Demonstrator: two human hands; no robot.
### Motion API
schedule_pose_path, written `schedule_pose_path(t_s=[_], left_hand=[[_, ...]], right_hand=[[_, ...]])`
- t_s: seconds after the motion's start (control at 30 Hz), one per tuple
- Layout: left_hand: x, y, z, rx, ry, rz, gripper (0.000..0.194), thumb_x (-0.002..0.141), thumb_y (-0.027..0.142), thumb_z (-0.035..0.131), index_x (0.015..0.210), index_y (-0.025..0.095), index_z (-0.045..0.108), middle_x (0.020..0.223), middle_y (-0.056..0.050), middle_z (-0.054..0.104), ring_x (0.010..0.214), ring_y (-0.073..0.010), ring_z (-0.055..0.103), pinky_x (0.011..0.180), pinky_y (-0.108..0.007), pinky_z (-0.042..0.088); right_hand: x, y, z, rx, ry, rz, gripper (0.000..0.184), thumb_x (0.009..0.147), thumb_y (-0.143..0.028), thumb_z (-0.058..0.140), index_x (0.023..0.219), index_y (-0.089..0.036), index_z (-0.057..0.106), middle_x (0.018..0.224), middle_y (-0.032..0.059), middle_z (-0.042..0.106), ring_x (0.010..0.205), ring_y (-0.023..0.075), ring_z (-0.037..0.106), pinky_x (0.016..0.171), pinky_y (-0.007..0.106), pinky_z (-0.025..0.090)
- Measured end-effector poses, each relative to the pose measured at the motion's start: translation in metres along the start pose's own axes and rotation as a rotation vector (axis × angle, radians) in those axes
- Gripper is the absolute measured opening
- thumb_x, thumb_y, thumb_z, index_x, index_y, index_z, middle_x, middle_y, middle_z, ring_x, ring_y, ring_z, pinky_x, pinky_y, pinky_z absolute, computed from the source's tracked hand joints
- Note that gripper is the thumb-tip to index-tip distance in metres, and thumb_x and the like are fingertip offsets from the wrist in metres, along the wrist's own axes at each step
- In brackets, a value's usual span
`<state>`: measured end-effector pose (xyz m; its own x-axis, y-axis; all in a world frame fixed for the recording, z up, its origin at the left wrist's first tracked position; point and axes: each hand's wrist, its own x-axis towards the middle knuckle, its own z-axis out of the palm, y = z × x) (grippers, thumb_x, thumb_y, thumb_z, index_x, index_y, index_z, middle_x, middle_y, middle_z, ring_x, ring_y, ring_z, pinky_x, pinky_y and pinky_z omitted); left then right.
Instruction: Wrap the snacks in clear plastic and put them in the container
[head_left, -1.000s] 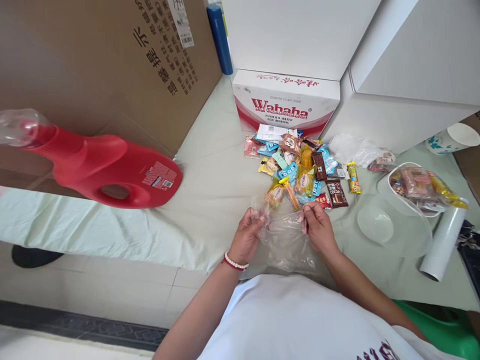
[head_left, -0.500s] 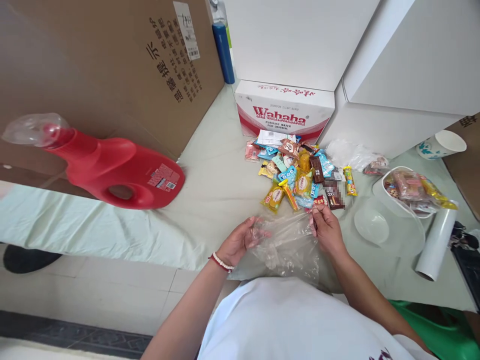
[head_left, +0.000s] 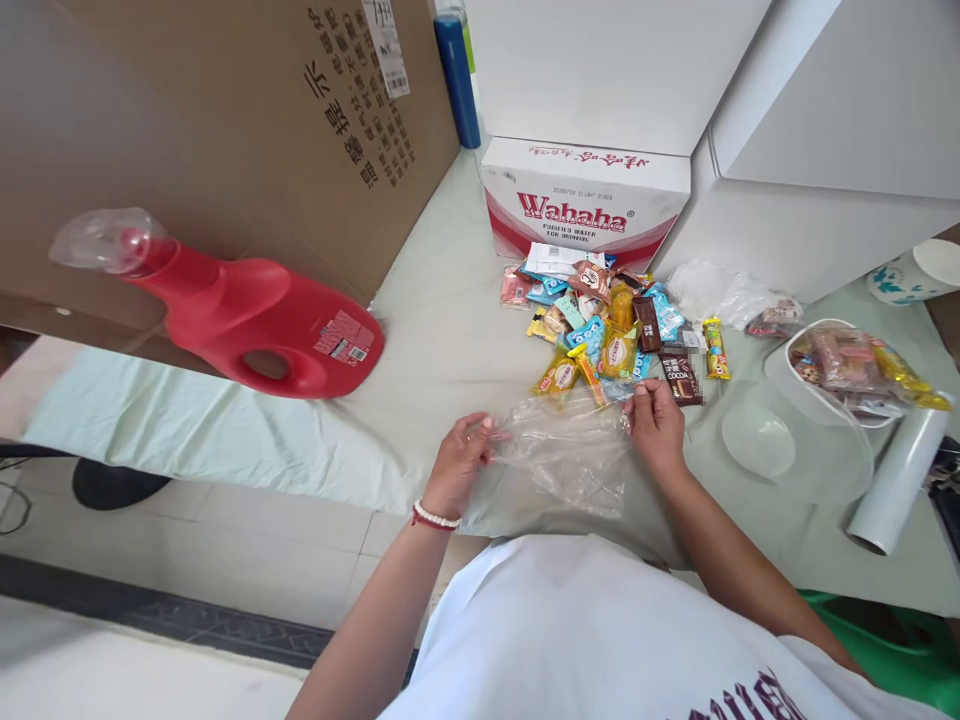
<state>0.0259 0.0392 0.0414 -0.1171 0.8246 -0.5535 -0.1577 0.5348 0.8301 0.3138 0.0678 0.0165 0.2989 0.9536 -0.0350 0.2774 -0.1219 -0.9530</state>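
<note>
Between my two hands a clear plastic bag (head_left: 566,450) is stretched out above the cloth near the table's front edge. My left hand (head_left: 459,462) pinches its left side, and a bracelet of pale beads sits on that wrist. On the right, my right hand (head_left: 657,428) is closed on the bag's other top corner. Just beyond the bag lies a heap of wrapped snacks (head_left: 592,325) in mixed colours. A dark cocoa packet (head_left: 680,378) rests close to my right fingers. The bag looks flat, and nothing shows inside it.
Behind the snacks stands a Wahaha water carton (head_left: 585,205). A red jug (head_left: 277,325) leans left by a large cardboard box (head_left: 225,120). To the right are a white tub (head_left: 787,365) of snacks, a clear lid (head_left: 757,442), a white roll (head_left: 900,475) and a paper cup (head_left: 911,275).
My hands have moved apart, spreading the bag wider. The left hand loosened, shifted left and closed on the bag's side again. The view has shifted slightly.
</note>
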Motion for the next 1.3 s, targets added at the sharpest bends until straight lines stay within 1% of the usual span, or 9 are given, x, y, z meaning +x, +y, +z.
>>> schedule_pose_path(t_s=[0.2, 0.3, 0.43, 0.6, 0.7, 0.8, 0.97, 1.17, 1.3], left_hand=[[-0.016, -0.005, 0.010, -0.068, -0.229, 0.177, 0.042, 0.067, 0.048, 0.090, 0.081, 0.020, 0.062, 0.080, -0.001, 0.069, 0.085, -0.0177, 0.066, 0.082, -0.032, 0.049], [-0.026, -0.001, 0.007, -0.140, -0.298, 0.189, 0.038, 0.080, 0.050, 0.081, 0.087, 0.023, 0.054, 0.074, 0.003, 0.065, 0.072, -0.0145, 0.066, 0.070, -0.029, 0.052], [-0.034, 0.005, -0.008, -0.033, -0.309, 0.137, 0.048, 0.087, 0.053, 0.072, 0.123, 0.028, 0.052, 0.081, 0.005, 0.066, 0.039, -0.0018, 0.036, 0.040, -0.018, 0.031], [-0.022, -0.008, -0.035, 0.100, -0.018, 0.047, 0.090, 0.075, 0.049, 0.082, 0.148, 0.027, 0.035, 0.104, -0.003, 0.070, 0.043, -0.0015, 0.037, 0.041, -0.019, 0.032], [-0.018, -0.017, -0.048, 0.298, 0.258, 0.143, 0.066, 0.078, 0.048, 0.078, 0.132, 0.021, 0.051, 0.098, -0.002, 0.070, 0.051, -0.0067, 0.047, 0.049, -0.023, 0.040], [-0.020, -0.015, -0.045, 0.551, 0.405, 0.427, 0.026, 0.090, 0.044, 0.063, 0.102, 0.021, 0.067, 0.092, -0.003, 0.069, 0.066, -0.0137, 0.058, 0.063, -0.027, 0.048], [-0.009, -0.018, -0.005, 0.979, -0.017, 0.794, 0.029, 0.098, 0.034, 0.050, 0.115, 0.025, 0.072, 0.123, -0.011, 0.073, 0.115, -0.0271, 0.066, 0.102, -0.045, 0.048], [0.002, -0.052, 0.019, 1.355, -0.092, 0.829, 0.055, 0.100, 0.036, 0.048, 0.153, 0.024, 0.047, 0.165, -0.017, 0.037, 0.152, -0.0350, 0.037, 0.122, -0.066, 0.017], [-0.001, -0.058, 0.003, 1.414, -0.081, 0.846, 0.062, 0.101, 0.044, 0.044, 0.159, 0.022, 0.037, 0.165, -0.019, 0.034, 0.151, -0.0367, 0.039, 0.122, -0.070, 0.007]], right_hand=[[-0.002, 0.002, -0.004, 0.079, -0.005, 0.052, 0.035, 0.096, -0.062, 0.053, 0.095, -0.028, 0.050, 0.069, -0.0036, 0.058, 0.046, 0.0137, 0.045, 0.046, 0.030, 0.039], [-0.005, -0.001, -0.009, 0.149, -0.094, 0.137, 0.037, 0.092, -0.064, 0.059, 0.093, -0.027, 0.051, 0.068, -0.0044, 0.057, 0.043, 0.0120, 0.042, 0.041, 0.027, 0.033], [-0.004, -0.005, -0.014, 0.237, -0.172, 0.185, 0.039, 0.087, -0.065, 0.064, 0.093, -0.027, 0.054, 0.065, -0.0059, 0.056, 0.040, 0.0098, 0.036, 0.038, 0.025, 0.026], [0.001, 0.005, -0.012, 0.053, -0.150, 0.076, 0.038, 0.091, -0.062, 0.061, 0.100, -0.026, 0.061, 0.064, -0.0042, 0.056, 0.044, 0.0131, 0.045, 0.043, 0.028, 0.037], [-0.001, 0.014, -0.010, -0.113, -0.133, 0.029, 0.037, 0.095, -0.060, 0.055, 0.103, -0.025, 0.064, 0.066, -0.0013, 0.059, 0.051, 0.0163, 0.051, 0.049, 0.030, 0.042], [-0.004, 0.017, -0.011, -0.174, -0.120, 0.022, 0.038, 0.095, -0.060, 0.055, 0.104, -0.024, 0.066, 0.068, 0.0010, 0.063, 0.055, 0.0182, 0.054, 0.052, 0.030, 0.044], [-0.006, 0.007, -0.019, 0.022, -0.098, 0.120, 0.045, 0.091, -0.064, 0.058, 0.113, -0.025, 0.061, 0.074, 0.0012, 0.066, 0.057, 0.0191, 0.057, 0.053, 0.032, 0.049], [-0.045, 0.000, -0.027, 0.092, -0.275, 0.272, 0.093, 0.070, -0.045, 0.085, 0.149, -0.029, 0.039, 0.099, 0.0017, 0.071, 0.074, 0.0192, 0.068, 0.068, 0.034, 0.057], [-0.072, 0.007, -0.054, 0.067, -0.408, 0.412, 0.053, 0.075, -0.042, 0.077, 0.124, -0.028, 0.061, 0.078, -0.0046, 0.063, 0.055, 0.0140, 0.056, 0.049, 0.027, 0.046]])
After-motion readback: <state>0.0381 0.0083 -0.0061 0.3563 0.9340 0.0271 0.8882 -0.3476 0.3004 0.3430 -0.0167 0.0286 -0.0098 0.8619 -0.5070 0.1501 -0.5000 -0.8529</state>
